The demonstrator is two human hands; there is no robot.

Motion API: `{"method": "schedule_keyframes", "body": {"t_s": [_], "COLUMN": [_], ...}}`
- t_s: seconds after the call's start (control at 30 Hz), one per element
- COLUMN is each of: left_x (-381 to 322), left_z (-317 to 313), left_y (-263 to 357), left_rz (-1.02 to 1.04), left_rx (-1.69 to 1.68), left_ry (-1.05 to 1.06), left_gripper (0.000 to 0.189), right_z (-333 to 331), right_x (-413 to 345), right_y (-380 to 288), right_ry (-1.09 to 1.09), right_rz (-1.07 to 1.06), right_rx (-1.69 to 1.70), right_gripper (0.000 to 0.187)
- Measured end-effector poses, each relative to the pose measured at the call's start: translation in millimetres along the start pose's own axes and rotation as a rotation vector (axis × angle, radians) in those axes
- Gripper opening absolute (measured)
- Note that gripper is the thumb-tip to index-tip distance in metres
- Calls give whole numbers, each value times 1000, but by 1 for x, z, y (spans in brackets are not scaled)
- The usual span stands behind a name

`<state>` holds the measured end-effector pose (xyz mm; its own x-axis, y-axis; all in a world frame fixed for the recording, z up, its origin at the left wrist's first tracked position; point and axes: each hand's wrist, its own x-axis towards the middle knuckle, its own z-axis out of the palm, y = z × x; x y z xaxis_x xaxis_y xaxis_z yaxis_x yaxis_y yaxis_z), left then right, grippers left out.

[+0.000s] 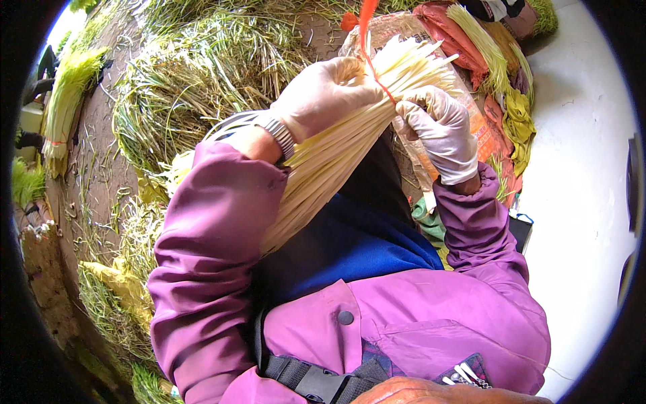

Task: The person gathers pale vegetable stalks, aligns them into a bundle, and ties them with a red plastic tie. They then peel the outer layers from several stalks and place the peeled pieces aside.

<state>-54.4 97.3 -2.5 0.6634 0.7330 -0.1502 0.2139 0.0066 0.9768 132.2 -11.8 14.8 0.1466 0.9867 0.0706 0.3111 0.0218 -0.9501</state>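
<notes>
A long bundle of pale yellow stalks (333, 166) lies slantwise across the lap, its cut ends fanned out at the upper right. Red plastic twine (376, 76) runs down from the top edge and crosses the bundle below those ends. Gloved in thin white, my left hand (328, 93) grips the bundle and the twine at its near side. My right hand (439, 126), also gloved, pinches the twine between thumb and fingers at the bundle's right side. The leafy end of the bundle is hidden behind the left sleeve.
Heaps of green and dry leaves (202, 76) cover the floor at the left. A tied bundle (68, 111) stands at the far left near a dark-sleeved person's arm. Printed woven sacks (474, 111) and more stalks (477, 45) lie along the white wall (580, 151) at the right.
</notes>
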Motion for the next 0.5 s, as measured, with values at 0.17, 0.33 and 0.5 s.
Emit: {"method": "schedule_keyframes", "body": {"t_s": [0.17, 0.33, 0.5], "left_x": [-13, -13, -10], "left_z": [-2, -2, -4], "left_y": [-11, -15, -17], "left_rz": [69, 79, 59], "left_rx": [-104, -188, -203], "left_ry": [1, -31, -38], "left_gripper": [66, 66, 64], "right_z": [-5, -16, -20], "right_x": [0, 7, 11], "right_y": [-1, -8, -10], "right_ry": [-9, -55, -53], "right_rz": [123, 156, 187], "right_rx": [169, 201, 256], "right_gripper": [5, 14, 14]}}
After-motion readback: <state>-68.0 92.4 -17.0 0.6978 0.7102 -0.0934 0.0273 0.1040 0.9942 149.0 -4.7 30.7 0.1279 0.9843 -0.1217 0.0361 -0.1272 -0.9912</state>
